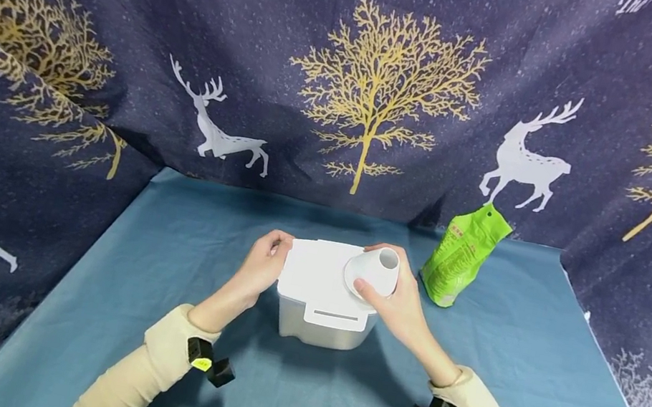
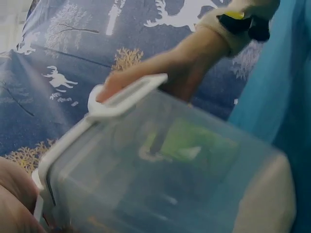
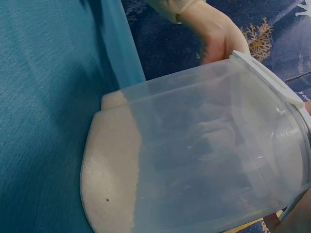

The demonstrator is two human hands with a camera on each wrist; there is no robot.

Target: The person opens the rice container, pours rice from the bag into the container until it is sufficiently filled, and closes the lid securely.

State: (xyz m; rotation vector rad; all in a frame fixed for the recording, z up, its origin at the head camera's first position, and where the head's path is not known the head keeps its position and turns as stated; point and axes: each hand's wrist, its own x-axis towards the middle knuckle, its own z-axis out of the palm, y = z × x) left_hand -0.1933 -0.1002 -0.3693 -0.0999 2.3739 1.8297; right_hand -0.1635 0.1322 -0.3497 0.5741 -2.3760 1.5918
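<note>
A clear plastic storage container (image 1: 322, 330) with a white lid (image 1: 315, 267) stands in the middle of the table. Pale, fine-looking contents (image 3: 112, 160) fill its bottom, as the right wrist view shows. My left hand (image 1: 263, 261) grips the lid's left end, its fingers curled at the edge. A white tapered cup (image 1: 371, 273) with a round opening on top sits at the lid's right end. My right hand (image 1: 403, 304) holds this cup, thumb on its near side and the other fingers mostly hidden behind it. A white clip (image 1: 334, 320) hangs over the container's near side.
A bright green printed bag (image 1: 463, 257) stands upright behind and right of the container. The table's blue cloth (image 1: 198, 224) reaches back to a dark blue curtain (image 1: 309, 150) printed with deer and trees. A black wrist camera is strapped on each sleeve.
</note>
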